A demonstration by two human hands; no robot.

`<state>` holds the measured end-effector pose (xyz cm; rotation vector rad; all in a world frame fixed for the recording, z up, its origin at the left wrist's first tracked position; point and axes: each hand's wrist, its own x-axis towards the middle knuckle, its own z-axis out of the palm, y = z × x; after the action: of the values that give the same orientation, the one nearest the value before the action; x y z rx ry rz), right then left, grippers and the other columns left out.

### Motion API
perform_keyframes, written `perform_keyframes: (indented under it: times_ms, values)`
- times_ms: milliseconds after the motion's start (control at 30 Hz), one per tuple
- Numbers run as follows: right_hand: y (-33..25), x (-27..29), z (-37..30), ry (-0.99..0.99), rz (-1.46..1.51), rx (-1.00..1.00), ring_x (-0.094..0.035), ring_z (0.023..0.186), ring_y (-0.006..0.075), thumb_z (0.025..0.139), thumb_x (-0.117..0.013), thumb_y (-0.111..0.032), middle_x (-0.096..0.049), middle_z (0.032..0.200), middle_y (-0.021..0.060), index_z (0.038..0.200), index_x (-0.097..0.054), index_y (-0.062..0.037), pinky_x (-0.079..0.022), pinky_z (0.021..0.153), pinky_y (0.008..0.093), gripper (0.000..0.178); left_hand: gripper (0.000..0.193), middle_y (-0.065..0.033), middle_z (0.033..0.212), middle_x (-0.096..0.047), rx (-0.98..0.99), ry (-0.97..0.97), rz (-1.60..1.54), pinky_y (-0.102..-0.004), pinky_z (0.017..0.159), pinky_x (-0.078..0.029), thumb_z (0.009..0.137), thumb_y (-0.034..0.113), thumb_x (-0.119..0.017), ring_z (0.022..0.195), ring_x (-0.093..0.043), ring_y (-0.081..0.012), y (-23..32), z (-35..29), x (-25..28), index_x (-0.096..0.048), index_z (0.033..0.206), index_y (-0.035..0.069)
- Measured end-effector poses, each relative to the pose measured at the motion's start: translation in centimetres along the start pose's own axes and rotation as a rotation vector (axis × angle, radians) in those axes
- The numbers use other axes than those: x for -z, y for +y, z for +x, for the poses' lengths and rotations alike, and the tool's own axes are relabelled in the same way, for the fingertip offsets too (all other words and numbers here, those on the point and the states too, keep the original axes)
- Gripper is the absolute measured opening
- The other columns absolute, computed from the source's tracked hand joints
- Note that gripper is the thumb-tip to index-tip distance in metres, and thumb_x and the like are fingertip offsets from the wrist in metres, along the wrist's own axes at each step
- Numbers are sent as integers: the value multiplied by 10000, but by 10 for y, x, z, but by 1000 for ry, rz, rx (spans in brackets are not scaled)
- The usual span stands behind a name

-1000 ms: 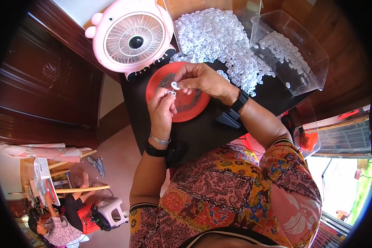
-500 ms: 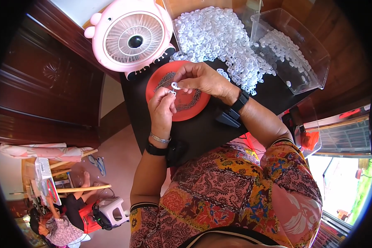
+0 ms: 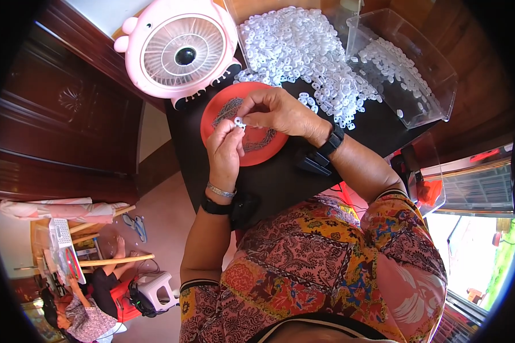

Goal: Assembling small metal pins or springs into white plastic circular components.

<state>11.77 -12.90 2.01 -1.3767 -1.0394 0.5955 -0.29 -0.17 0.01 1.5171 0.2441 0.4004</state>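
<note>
Both my hands meet over a round red plate (image 3: 276, 150) that holds thin grey metal pieces (image 3: 230, 108). Between my fingertips is a small white plastic piece with holes (image 3: 240, 123). My left hand (image 3: 225, 147) pinches it from below. The thumb and index finger of my right hand (image 3: 273, 113) close on its upper right side. Whether a metal piece is also between the fingers is too small to tell. Behind the plate lies a big heap of similar white plastic pieces (image 3: 294, 48), with a few loose ones near its front edge.
A pink animal-shaped fan (image 3: 149, 77) stands at the back left of the black table (image 3: 191, 166). At right, a clear plastic bin (image 3: 440, 74) lies tilted with more white pieces inside. A dark object (image 3: 313, 164) rests near my right wrist. Another person (image 3: 88, 320) sits at far lower left.
My right fingers have come down and in toward the left ones, so the white pieces now meet at the fingertips. The left hand has barely moved.
</note>
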Motion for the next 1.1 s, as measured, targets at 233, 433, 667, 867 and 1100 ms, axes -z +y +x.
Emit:
perform_keyframes:
  times_ms: [233, 433, 667, 867, 1100]
  values:
    - [5, -11, 0, -40, 85, 51, -572, 819, 79, 805, -664, -8, -623, 909, 8, 992, -612, -6, -473, 761, 232, 194, 145, 20, 592, -452, -14, 31, -123, -175, 418, -305, 878, 153, -469, 468, -423, -54, -4, 0, 2, -545, 799, 58]
    - [8, -17, -3, 12, 11, 115, -568, 833, 82, 789, -684, -13, -608, 925, 9, 1011, -581, -23, -474, 755, 237, 245, 211, 21, 558, -482, 63, 75, -145, -174, 385, -290, 892, 218, -498, 446, -438, -54, 7, -2, -2, -561, 783, 49]
    - [-1, -12, -3, -73, -102, 106, -564, 826, 81, 772, -689, -13, -603, 908, 10, 1014, -584, -23, -474, 746, 243, 264, 222, 22, 552, -490, 140, 31, -137, -171, 380, -292, 889, 249, -510, 435, -447, -56, 10, -1, 0, -574, 795, 58]
    - [0, -20, -5, 31, -118, 114, -584, 840, 80, 802, -653, -1, -625, 923, 30, 1022, -585, -14, -480, 742, 232, 231, 219, 27, 565, -486, 71, 71, -168, -167, 381, -291, 898, 241, -501, 443, -449, -52, 5, 1, 1, -570, 795, 61]
    - [-2, -20, -6, 25, -51, 117, -591, 834, 77, 851, -598, -4, -634, 892, 27, 1034, -576, -11, -481, 737, 226, 184, 171, 19, 595, -479, -32, 46, -91, -176, 433, -310, 891, 174, -483, 488, -439, -51, 4, 0, 3, -552, 802, 45]
